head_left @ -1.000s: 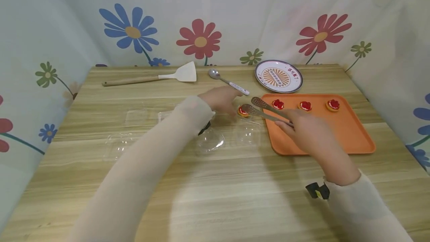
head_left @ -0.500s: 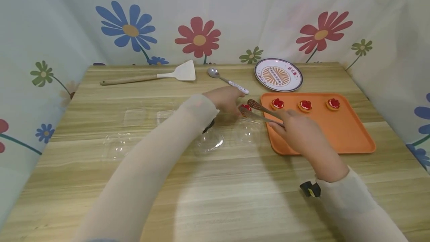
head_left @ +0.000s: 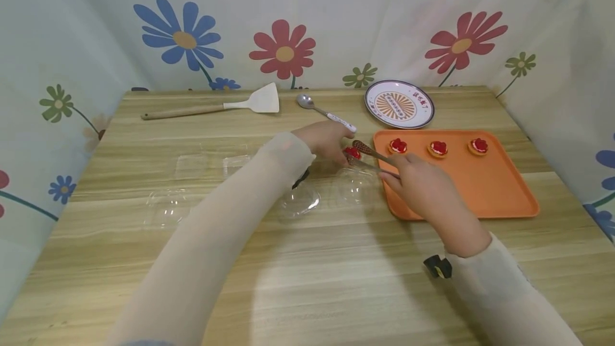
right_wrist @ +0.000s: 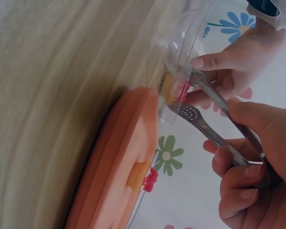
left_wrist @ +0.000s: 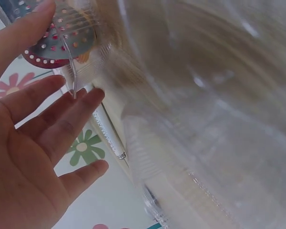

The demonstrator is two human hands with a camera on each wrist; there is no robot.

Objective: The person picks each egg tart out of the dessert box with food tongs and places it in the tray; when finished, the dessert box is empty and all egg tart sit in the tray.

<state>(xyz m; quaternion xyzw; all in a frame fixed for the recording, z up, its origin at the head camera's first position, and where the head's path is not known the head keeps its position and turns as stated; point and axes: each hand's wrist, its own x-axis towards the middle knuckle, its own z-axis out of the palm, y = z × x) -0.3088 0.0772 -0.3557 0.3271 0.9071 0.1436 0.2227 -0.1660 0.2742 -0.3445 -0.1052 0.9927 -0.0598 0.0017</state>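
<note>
My right hand [head_left: 427, 191] grips perforated metal food tongs [right_wrist: 209, 112], their two ends standing either side of a small red-topped tart [head_left: 353, 152]. The tart sits on edge-on view inside a clear plastic clamshell box [head_left: 354, 188], seen from the side in the right wrist view. My left hand [head_left: 324, 140] is at the box's far edge. In the left wrist view its fingers [left_wrist: 66, 126] are spread and fairly straight, with the thumb by the clear rim; how firmly it touches cannot be told. More tarts [head_left: 438, 148] stand on an orange tray [head_left: 480, 191].
Other clear plastic boxes [head_left: 170, 207] lie to the left, partly hidden by the left sleeve. Along the back are a white spatula [head_left: 264, 99] with a wooden handle, a spoon [head_left: 306, 102] and a patterned plate [head_left: 400, 104]. Flowered cloth surrounds the table.
The right hand and the tongs have shifted a little left, off the tray's edge and closer to the left hand. The left hand has moved slightly right. The tarts on the tray stay put.
</note>
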